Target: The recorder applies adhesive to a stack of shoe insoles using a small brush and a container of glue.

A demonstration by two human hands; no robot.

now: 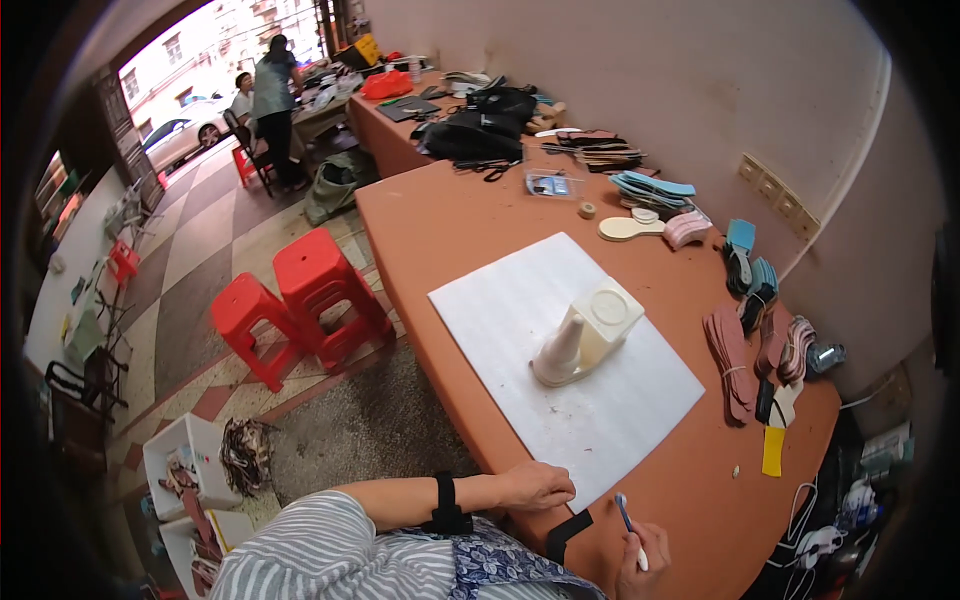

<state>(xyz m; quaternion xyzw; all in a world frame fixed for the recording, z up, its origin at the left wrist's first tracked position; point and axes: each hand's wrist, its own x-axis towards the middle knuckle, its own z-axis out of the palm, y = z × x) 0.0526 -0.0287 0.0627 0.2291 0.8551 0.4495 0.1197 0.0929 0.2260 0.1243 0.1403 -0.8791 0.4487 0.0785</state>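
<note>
The lower edge cuts off the right hand (645, 560) near the wrist, and its fingers hide part of the slim tool (625, 513). Whether the left hand (535, 487) pinches anything under its curled fingers cannot be told. Specks (554, 409) on the white sheet (510, 310) are too small to identify.

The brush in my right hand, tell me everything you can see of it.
The brush is slim and straight, much like a toothbrush, with a blue shaft and a whitish handle end; it looks like plastic. Your right hand grips it at the handle, blue end pointing away from you, over the brown tabletop near the white sheet. Its bristles are too small to make out, and I can't tell whether its tip touches the table.
</note>
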